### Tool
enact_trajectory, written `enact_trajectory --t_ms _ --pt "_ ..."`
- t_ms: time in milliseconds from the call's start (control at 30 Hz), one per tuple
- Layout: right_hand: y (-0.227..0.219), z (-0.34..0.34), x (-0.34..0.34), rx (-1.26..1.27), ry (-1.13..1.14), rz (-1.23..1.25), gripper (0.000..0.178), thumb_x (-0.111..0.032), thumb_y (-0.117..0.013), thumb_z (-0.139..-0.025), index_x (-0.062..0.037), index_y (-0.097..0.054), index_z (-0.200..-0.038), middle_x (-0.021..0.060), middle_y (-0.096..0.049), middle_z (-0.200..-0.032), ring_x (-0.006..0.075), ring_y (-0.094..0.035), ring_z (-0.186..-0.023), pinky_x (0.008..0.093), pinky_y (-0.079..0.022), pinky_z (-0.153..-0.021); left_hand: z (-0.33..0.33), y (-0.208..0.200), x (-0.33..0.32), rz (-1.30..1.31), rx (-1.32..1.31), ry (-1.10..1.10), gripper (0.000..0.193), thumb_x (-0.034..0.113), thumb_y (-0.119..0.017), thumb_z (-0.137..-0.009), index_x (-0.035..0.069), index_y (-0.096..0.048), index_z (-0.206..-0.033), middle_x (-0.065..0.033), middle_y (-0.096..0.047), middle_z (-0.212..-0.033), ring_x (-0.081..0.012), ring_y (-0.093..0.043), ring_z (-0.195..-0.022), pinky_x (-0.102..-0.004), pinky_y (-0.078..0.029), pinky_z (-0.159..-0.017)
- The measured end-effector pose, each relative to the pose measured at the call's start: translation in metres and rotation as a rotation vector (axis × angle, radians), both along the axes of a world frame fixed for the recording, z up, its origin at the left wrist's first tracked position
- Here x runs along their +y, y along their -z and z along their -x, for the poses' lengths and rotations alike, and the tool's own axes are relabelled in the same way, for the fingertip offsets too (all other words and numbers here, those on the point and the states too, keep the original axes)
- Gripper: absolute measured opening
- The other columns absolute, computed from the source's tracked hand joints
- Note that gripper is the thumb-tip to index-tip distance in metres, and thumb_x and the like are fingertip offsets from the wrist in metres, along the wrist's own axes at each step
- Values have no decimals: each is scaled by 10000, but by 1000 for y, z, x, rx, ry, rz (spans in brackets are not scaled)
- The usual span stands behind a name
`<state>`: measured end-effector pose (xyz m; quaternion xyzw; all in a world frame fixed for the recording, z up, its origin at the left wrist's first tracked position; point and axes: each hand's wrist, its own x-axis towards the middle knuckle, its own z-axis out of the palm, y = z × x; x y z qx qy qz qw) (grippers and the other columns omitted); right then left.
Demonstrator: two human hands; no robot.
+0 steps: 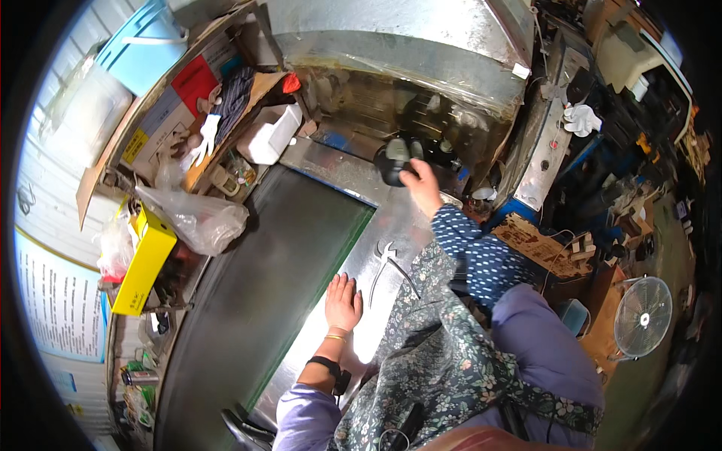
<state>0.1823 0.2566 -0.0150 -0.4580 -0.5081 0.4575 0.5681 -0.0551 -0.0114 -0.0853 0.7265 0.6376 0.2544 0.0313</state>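
Observation:
My left hand (pixel 344 303) lies flat on the shiny metal tabletop (pixel 312 362), fingers stretched out, holding nothing. Just to its right rests a pair of pliers (pixel 385 259) with a pale metal head and dark handles, touched by neither hand. Reaching farther away, my right hand (pixel 426 190) has its fingers closed on the near edge of a dark, rounded object (pixel 392 162) with greyish-green patches on top. Its exact kind cannot be made out. This object is at the far end of the metal surface, beside the opening below a metal hood.
A dark conveyor belt (pixel 259 255) runs along the left of the tabletop. Beyond stands a metal hood (pixel 406 30). Shelves at left hold a yellow box (pixel 143 259), a plastic bag (pixel 207 225) and a white container (pixel 271 134). At right is a fan (pixel 643 319).

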Motion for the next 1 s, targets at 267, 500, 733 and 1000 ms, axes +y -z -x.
enact_trajectory --t_ms 267,500,733,1000 --pt "36 -23 -167 -328 -716 238 297 -140 -653 -923 -24 -631 -1196 107 -698 -1057 137 -636 -987 299 -513 -835 3 5 0 45 13 47 422 213 -558 -905 -23 -590 -1253 -243 -499 -1409 -428 -401 -1359 -524 -265 -1157" --pt "5 -145 -283 -357 -705 393 394 -321 -634 -964 -39 -622 -1240 113 -626 -1235 201 -565 -1187 340 -415 -1029 -1 -2 2 37 83 94 400 196 -527 -907 -50 -583 -1218 -292 -502 -1363 -480 -409 -1317 -554 -281 -1130" --pt "34 -130 -337 -733 -186 -205 180 -220 -691 -865 -60 -645 -935 77 -628 -1006 287 -583 -1021 390 -438 -942 0 -2 -4 -33 132 99 419 229 -511 -909 -16 -596 -1239 -281 -499 -1372 -462 -413 -1321 -543 -293 -1129" --pt "86 -170 -382 -659 -146 247 272 -277 -717 -877 -18 -653 -930 149 -636 -949 291 -628 -894 373 -495 -780 -1 11 -9 -71 92 54 395 218 -528 -888 -5 -618 -1201 -248 -518 -1381 -438 -423 -1329 -517 -288 -1145"
